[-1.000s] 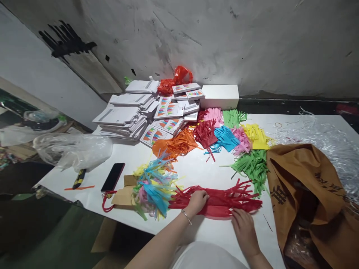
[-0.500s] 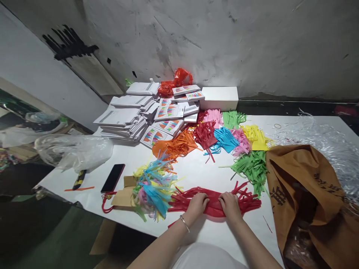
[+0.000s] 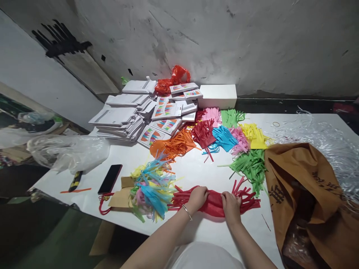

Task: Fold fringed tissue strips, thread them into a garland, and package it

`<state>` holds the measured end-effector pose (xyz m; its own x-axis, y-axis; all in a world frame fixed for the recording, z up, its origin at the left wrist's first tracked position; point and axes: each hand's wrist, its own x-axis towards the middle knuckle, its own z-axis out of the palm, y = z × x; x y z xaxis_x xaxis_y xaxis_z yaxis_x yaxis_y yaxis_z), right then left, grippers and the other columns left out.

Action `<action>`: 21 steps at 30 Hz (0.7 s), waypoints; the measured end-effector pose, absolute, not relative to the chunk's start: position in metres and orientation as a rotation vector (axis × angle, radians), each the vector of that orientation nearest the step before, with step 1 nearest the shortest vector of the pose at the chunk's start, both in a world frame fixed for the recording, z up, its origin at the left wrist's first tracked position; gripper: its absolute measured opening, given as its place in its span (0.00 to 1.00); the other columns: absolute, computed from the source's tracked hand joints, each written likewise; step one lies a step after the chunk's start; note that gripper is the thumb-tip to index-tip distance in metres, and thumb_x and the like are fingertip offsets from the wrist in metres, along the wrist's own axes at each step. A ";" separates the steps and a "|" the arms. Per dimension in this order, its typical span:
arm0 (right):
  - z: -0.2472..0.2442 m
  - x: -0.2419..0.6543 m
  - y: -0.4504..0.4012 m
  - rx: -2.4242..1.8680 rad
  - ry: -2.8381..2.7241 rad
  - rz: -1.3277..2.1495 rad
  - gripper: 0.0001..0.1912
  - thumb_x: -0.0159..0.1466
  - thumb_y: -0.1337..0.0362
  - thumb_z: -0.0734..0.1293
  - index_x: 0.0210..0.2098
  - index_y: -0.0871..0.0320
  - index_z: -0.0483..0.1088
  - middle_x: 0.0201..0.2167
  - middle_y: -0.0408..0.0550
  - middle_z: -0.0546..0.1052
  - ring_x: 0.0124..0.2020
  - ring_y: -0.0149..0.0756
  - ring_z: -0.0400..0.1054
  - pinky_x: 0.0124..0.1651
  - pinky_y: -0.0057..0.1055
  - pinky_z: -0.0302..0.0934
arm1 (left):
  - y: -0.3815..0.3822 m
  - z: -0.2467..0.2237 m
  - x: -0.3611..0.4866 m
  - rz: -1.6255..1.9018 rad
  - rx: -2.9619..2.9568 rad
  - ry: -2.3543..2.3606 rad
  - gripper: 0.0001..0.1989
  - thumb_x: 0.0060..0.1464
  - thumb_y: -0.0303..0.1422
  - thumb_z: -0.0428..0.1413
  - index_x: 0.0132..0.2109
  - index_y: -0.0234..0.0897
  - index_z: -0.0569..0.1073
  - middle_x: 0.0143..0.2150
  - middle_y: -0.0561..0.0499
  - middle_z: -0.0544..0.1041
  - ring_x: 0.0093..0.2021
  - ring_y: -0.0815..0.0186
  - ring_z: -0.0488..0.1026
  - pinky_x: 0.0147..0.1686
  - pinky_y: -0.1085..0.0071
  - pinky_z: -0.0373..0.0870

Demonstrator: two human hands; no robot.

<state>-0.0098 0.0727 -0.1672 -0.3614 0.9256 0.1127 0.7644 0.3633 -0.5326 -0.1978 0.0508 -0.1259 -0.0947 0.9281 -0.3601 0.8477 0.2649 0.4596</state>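
Observation:
A red tissue paper tassel (image 3: 214,203) lies stretched out on the table in front of me, its uncut middle between my hands and cut fringes spreading to both sides. My left hand (image 3: 198,198), with a bangle at the wrist, grips it left of the middle, fingers curled. My right hand (image 3: 231,206) holds it right of the middle, with thumb and fingers bent around the paper. Left of it, a bundle of multicoloured tassels (image 3: 155,194) rests with a piece of brown card (image 3: 120,198). Fingertips on the far side are partly hidden.
Behind are orange (image 3: 176,144), dark red (image 3: 204,133), blue (image 3: 225,137) and green tassels (image 3: 251,170). Stacked white packets (image 3: 114,115) and a white box (image 3: 218,96) stand by the wall. A phone (image 3: 110,178) and cutter knife (image 3: 75,182) lie left; a brown bag (image 3: 303,175) sits right.
My hands have moved slightly apart along the red tassel, and its middle looks a little more bunched. The camera view has shifted slightly.

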 end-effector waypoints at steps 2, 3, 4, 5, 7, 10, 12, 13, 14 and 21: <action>-0.168 -0.011 0.073 -1.483 -2.239 0.537 0.23 0.74 0.56 0.48 0.37 0.58 0.70 0.32 0.49 0.78 0.37 0.41 0.69 0.50 0.42 0.46 | 0.054 -0.126 -0.197 0.131 1.565 1.992 0.08 0.59 0.31 0.51 0.37 0.36 0.74 0.37 0.44 0.80 0.39 0.57 0.75 0.36 0.66 0.65; -0.169 -0.011 0.074 -1.490 -2.241 0.526 0.22 0.74 0.56 0.49 0.38 0.58 0.70 0.32 0.50 0.78 0.37 0.42 0.69 0.50 0.42 0.46 | 0.055 -0.125 -0.197 0.111 1.551 2.005 0.08 0.59 0.31 0.51 0.38 0.36 0.74 0.38 0.44 0.80 0.39 0.56 0.75 0.36 0.66 0.65; -0.170 -0.011 0.074 -1.499 -2.241 0.515 0.22 0.74 0.56 0.49 0.40 0.58 0.70 0.33 0.50 0.78 0.38 0.42 0.69 0.50 0.42 0.46 | 0.056 -0.125 -0.196 0.093 1.539 2.014 0.07 0.59 0.32 0.52 0.39 0.36 0.74 0.38 0.44 0.80 0.40 0.56 0.75 0.36 0.66 0.65; -0.172 -0.010 0.075 -1.509 -2.240 0.506 0.21 0.74 0.57 0.50 0.40 0.58 0.70 0.34 0.51 0.78 0.38 0.43 0.69 0.49 0.42 0.46 | 0.056 -0.125 -0.196 0.076 1.529 2.019 0.07 0.59 0.32 0.52 0.40 0.36 0.74 0.39 0.43 0.80 0.41 0.56 0.76 0.36 0.66 0.65; -0.174 -0.009 0.076 -1.524 -2.237 0.496 0.20 0.73 0.57 0.50 0.41 0.58 0.70 0.35 0.52 0.78 0.39 0.43 0.69 0.48 0.41 0.46 | 0.056 -0.125 -0.196 0.054 1.515 2.019 0.07 0.59 0.32 0.52 0.40 0.37 0.74 0.39 0.44 0.80 0.42 0.57 0.76 0.37 0.67 0.65; -0.175 -0.007 0.078 -1.525 -2.241 0.506 0.18 0.73 0.57 0.52 0.42 0.58 0.70 0.37 0.51 0.78 0.40 0.43 0.69 0.47 0.40 0.46 | 0.055 -0.125 -0.198 0.049 1.509 2.005 0.06 0.59 0.33 0.52 0.39 0.38 0.73 0.39 0.46 0.80 0.41 0.59 0.76 0.36 0.69 0.64; -0.175 -0.006 0.078 -1.518 -2.247 0.516 0.16 0.72 0.56 0.54 0.44 0.58 0.69 0.38 0.51 0.79 0.41 0.43 0.70 0.46 0.39 0.47 | 0.053 -0.126 -0.199 0.060 1.513 1.996 0.06 0.60 0.34 0.52 0.39 0.38 0.73 0.39 0.47 0.80 0.40 0.61 0.75 0.35 0.70 0.64; -0.175 -0.005 0.078 -1.510 -2.254 0.521 0.15 0.71 0.55 0.56 0.45 0.58 0.68 0.39 0.52 0.79 0.42 0.43 0.70 0.46 0.39 0.47 | 0.051 -0.126 -0.199 0.065 1.517 1.993 0.06 0.61 0.34 0.52 0.40 0.38 0.72 0.39 0.48 0.80 0.40 0.61 0.75 0.35 0.71 0.64; -0.176 -0.005 0.078 -1.502 -2.263 0.525 0.14 0.70 0.56 0.57 0.45 0.57 0.68 0.40 0.52 0.79 0.42 0.44 0.70 0.46 0.39 0.48 | 0.050 -0.126 -0.199 0.067 1.523 1.992 0.06 0.61 0.34 0.51 0.40 0.38 0.72 0.39 0.48 0.79 0.40 0.61 0.75 0.35 0.71 0.64; -0.178 -0.002 0.080 -1.495 -2.264 0.473 0.11 0.70 0.64 0.57 0.48 0.58 0.67 0.41 0.54 0.78 0.42 0.46 0.69 0.48 0.44 0.50 | 0.043 -0.130 -0.191 0.044 1.574 2.013 0.04 0.61 0.30 0.50 0.40 0.37 0.69 0.40 0.46 0.78 0.42 0.60 0.75 0.36 0.70 0.63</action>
